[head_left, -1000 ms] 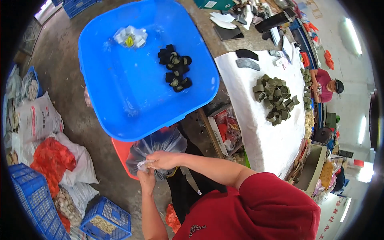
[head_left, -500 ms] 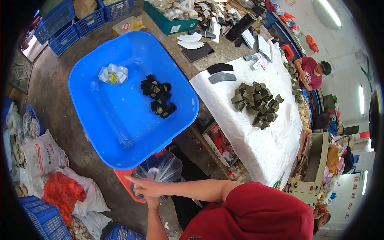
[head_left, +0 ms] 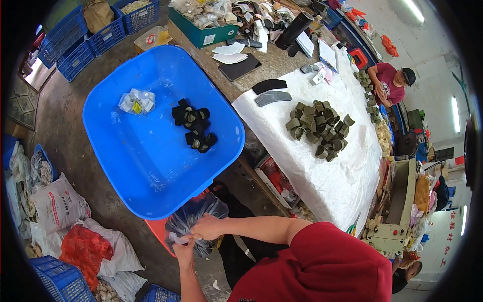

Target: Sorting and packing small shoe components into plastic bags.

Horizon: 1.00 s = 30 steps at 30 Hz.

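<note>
From where I stood, the dark, see-through plastic bag (head_left: 191, 211) lay in front of the person's lap, just past the near rim of the blue tub (head_left: 156, 171) and over a red container (head_left: 157, 229). It bulged toward the far right of the two hands, its folds fanning out from a pale gathered end (head_left: 174, 237) on its near left side. The right hand (head_left: 209, 229) came in from the right, lying over the bag's near part with its fingers pointing left toward that end. The left hand (head_left: 184, 250) came up from the near side, slightly lower. Both were nearly closed, the fingers pinched in on the gathered plastic, and their tips met there; I couldn't make out how each finger was wrapped. The bag looked too rounded for me to name a sure long axis, but its folds ran from the fingertips toward the far right. Neither hand seemed clearly nearer the gathered end, since both were at it.
</note>
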{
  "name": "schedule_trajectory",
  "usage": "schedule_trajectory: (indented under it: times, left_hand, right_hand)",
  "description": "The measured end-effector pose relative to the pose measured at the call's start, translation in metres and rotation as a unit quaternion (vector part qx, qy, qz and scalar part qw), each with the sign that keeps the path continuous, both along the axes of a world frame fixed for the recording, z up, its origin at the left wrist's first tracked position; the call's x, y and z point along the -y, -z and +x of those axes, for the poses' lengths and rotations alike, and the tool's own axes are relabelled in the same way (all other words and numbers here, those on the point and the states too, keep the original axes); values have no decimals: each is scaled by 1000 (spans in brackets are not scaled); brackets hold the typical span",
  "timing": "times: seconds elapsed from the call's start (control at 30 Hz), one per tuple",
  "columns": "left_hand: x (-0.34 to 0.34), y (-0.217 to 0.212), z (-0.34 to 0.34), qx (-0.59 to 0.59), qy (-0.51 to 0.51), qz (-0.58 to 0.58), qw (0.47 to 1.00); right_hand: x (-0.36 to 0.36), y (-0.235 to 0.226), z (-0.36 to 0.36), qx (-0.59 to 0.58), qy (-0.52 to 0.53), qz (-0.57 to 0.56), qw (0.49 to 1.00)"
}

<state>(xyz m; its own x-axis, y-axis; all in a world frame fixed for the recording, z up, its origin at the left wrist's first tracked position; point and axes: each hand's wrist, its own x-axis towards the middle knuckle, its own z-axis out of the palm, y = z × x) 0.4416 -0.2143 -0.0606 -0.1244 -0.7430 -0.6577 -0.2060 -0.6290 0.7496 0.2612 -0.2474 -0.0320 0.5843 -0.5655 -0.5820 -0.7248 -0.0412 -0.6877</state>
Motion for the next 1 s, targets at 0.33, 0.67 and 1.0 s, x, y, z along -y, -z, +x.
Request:
schedule_trajectory:
  times: [0.33, 0.67, 1.0]
  left_hand:
    - [3, -8, -6, 4, -14, -11, 1000]
    - [1, 20, 9, -51, -34, 35, 997]
    - [3, 1, -8, 136, 81, -103, 982]
  right_hand:
    - [-5, 6, 6, 43, 112, 31, 992]
    - [-22, 11, 1, 88, 172, 52, 980]
    - [-20, 36, -5, 141, 184, -128, 964]
